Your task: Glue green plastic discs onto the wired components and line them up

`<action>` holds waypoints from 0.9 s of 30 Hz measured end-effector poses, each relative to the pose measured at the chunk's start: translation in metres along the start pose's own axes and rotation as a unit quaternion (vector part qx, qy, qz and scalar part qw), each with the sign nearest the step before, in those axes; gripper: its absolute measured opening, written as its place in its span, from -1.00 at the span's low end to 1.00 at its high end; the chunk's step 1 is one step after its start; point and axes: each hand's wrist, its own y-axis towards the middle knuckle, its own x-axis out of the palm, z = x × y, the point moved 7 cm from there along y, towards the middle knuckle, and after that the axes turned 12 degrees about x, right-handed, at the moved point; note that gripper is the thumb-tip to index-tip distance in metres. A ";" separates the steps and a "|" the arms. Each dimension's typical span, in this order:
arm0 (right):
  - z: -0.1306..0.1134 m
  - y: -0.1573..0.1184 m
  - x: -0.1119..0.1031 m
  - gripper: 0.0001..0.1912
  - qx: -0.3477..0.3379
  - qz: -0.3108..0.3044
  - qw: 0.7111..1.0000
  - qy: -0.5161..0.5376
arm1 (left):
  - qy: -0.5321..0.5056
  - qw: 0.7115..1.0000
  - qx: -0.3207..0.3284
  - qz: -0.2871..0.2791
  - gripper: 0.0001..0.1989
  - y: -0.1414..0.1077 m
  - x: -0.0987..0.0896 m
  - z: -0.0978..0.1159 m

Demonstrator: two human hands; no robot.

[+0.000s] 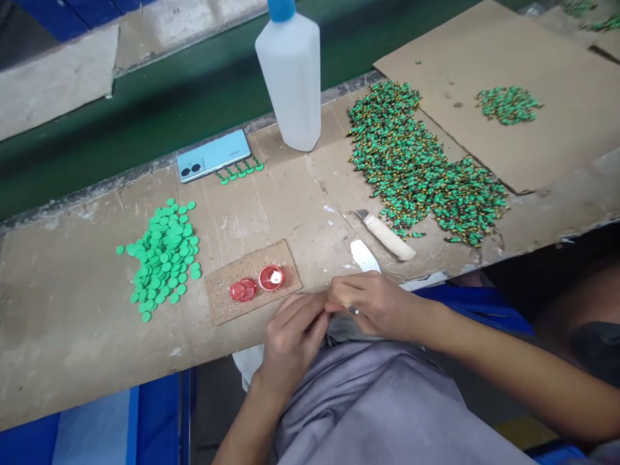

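My left hand [293, 332] and my right hand [371, 302] meet at the table's front edge, fingertips together. A thin pen-like tool [352, 309] shows its pale end in my right hand's closed grip; its other end is hidden. The left fingers are pinched, and whatever they hold is covered. Just beyond them, a small brown board [220, 300] carries a red cap [271, 278] with something white inside and a flat red piece [243, 290]. Above the right hand lie a white blade-like piece [365, 256] and a knife with a wrapped handle [390, 238].
Green discs [167, 252] are heaped at left. A blue phone [216, 155] has several green pieces [241, 170] beside it. A white bottle [293, 84] stands at the back. Small green-and-dark figures [416, 161] form a large pile, with a smaller pile [508, 105] on cardboard [557, 148].
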 end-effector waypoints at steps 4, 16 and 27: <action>-0.001 -0.001 0.001 -0.76 -0.002 -0.001 1.000 -0.004 | -0.007 1.000 -0.009 0.001 -0.83 0.000 -0.001 -0.001; 0.003 -0.001 -0.002 -0.77 0.041 0.046 0.997 0.038 | -0.012 1.000 -0.011 0.008 -0.88 -0.005 0.001 -0.002; 0.014 -0.021 -0.019 -0.70 0.151 0.125 0.963 0.185 | 0.000 1.000 -0.001 0.022 -0.82 -0.006 -0.002 -0.002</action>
